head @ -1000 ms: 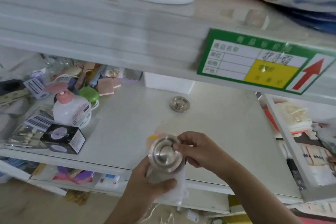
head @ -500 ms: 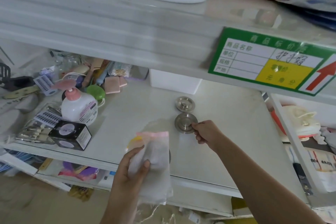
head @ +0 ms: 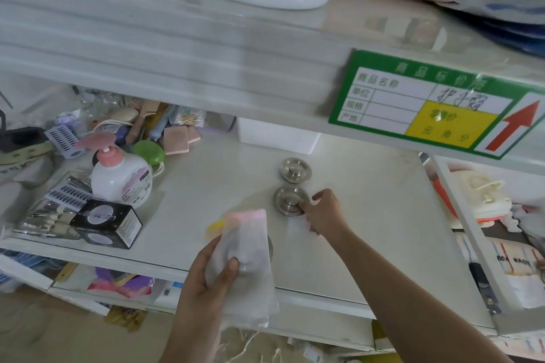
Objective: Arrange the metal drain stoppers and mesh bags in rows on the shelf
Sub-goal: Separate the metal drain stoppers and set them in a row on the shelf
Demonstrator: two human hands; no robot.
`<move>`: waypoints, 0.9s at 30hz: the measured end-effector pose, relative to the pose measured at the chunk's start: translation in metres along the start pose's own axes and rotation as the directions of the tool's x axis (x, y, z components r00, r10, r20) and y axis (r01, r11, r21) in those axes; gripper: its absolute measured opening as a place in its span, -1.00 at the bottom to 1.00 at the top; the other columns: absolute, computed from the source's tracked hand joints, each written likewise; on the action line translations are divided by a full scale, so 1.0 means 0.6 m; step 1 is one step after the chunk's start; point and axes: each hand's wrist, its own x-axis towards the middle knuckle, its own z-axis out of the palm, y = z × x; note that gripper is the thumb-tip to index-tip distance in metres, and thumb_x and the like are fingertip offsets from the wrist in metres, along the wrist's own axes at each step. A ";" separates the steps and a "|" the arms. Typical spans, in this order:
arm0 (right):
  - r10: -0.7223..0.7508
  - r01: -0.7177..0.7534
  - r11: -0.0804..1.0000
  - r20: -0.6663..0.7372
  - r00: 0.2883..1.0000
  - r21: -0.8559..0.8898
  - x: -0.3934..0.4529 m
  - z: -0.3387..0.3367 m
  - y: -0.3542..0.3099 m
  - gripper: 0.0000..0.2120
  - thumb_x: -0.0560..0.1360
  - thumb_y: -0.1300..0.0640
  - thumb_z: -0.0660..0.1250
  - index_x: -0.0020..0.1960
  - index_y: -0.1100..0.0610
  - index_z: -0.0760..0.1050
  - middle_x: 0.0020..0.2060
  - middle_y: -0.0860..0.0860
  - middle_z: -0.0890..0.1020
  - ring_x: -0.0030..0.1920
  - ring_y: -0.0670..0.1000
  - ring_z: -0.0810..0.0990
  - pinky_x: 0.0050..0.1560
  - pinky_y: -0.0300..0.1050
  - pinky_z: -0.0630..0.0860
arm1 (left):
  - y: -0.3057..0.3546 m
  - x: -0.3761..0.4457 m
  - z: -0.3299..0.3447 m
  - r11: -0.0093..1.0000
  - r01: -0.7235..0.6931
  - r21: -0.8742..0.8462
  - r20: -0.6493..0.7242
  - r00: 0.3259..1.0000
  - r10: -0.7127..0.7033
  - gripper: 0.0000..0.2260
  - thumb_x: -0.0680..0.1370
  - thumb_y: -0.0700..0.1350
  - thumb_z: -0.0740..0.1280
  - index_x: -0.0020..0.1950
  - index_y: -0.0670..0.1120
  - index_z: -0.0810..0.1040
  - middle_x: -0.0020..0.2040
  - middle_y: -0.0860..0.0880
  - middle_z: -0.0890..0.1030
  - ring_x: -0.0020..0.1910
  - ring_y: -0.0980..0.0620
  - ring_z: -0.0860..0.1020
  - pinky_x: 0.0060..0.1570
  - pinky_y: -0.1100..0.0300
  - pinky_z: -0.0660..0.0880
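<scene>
Two round metal drain stoppers lie one behind the other on the white shelf (head: pixel 368 215): the far stopper (head: pixel 295 169) and the near stopper (head: pixel 288 200). My right hand (head: pixel 323 212) rests at the near stopper's right rim, fingertips touching it. My left hand (head: pixel 212 274) holds white mesh bags (head: pixel 244 268) with pink and yellow edges over the shelf's front edge. A bit of metal shows behind the bags; I cannot tell what it is.
The shelf's left part is crowded: a pump bottle (head: pixel 121 177), a black box (head: pixel 106 222), packs of lashes, sponges and a green case. A white box (head: pixel 277 134) stands at the back. A green price tag (head: pixel 436 106) hangs from the upper shelf. More goods fill the right bay.
A second ago both hands held a stopper over the bags. My right hand carried it forward and set it down just in front of the far stopper; the left hand kept the bags.
</scene>
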 end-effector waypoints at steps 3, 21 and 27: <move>-0.231 0.236 0.970 -0.087 0.969 0.055 -0.047 -0.012 -0.014 -0.84 0.54 -0.03 0.33 -0.05 0.06 0.51 -0.36 0.04 0.57 -0.38 0.04 0.51 -0.35 -0.13 0.42 | -0.003 0.004 0.000 0.999 -0.027 0.043 -0.031 0.999 0.028 -0.62 0.34 0.04 0.53 0.15 0.14 0.64 0.12 0.03 0.70 0.16 -0.11 0.63 0.13 -0.12 0.57; -0.296 0.054 0.799 0.314 0.902 0.599 -0.170 -0.012 0.049 -0.81 0.61 0.23 0.30 0.04 0.25 0.68 -0.29 0.21 0.62 -0.29 0.06 0.57 -0.23 -0.10 0.55 | 0.010 0.001 0.026 0.987 0.070 -0.143 0.364 0.931 -0.014 -0.50 0.50 -0.33 0.26 0.46 -0.18 0.40 0.33 -0.32 0.55 0.30 -0.30 0.53 0.21 -0.05 0.53; -0.144 0.066 0.868 0.121 0.982 0.492 -0.132 -0.014 0.075 -0.83 0.58 0.24 0.34 -0.11 0.20 0.70 -0.43 0.09 0.60 -0.42 0.02 0.51 -0.33 -0.15 0.52 | 0.013 0.008 -0.005 0.990 0.052 -0.132 0.129 0.991 -0.035 -0.51 0.53 -0.49 0.18 0.38 -0.11 0.50 0.31 -0.18 0.61 0.11 -0.03 0.67 -0.14 0.24 0.65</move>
